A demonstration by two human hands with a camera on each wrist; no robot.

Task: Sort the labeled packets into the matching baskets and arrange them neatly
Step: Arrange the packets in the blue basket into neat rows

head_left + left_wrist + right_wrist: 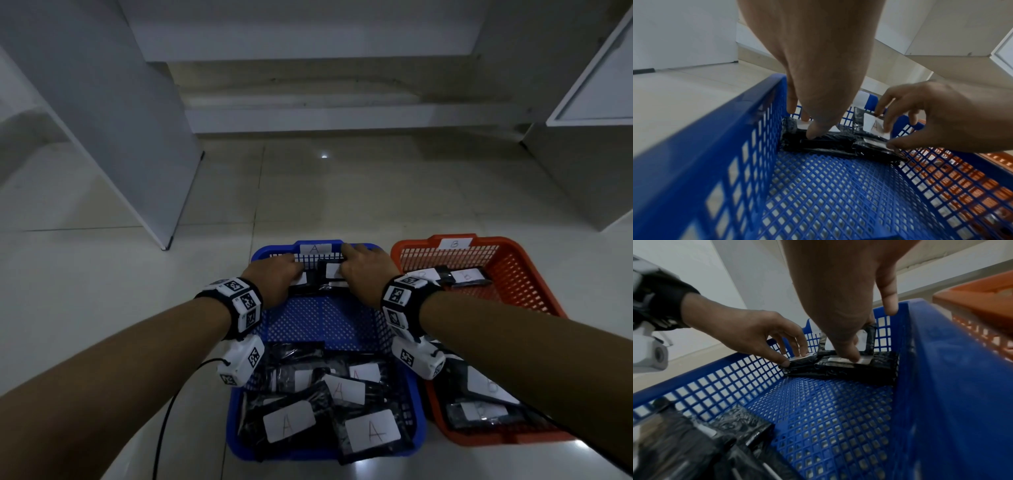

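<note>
A blue basket (pixel 325 318) tagged A (pixel 315 249) sits beside an orange basket (pixel 513 274) tagged B (pixel 455 244). Both hands work at the blue basket's far wall. My left hand (pixel 277 274) grips a flat black packet (pixel 828 142) in the far left corner, thumb at its front edge and fingers on its white label. My right hand (pixel 363 270) pinches a black packet labelled A (pixel 873 125), which stands tilted up against the far wall, the thumb pressing a flat packet (pixel 849 365) below. Several loose A packets (pixel 291 425) lie heaped at the near end.
B-labelled packets lie at the orange basket's far end (pixel 469 277) and near end (pixel 479 411). White cabinets stand at left (pixel 102 120) and right (pixel 589 137) on the pale tiled floor (pixel 308 192). A black cable (pixel 164 428) hangs from my left wrist.
</note>
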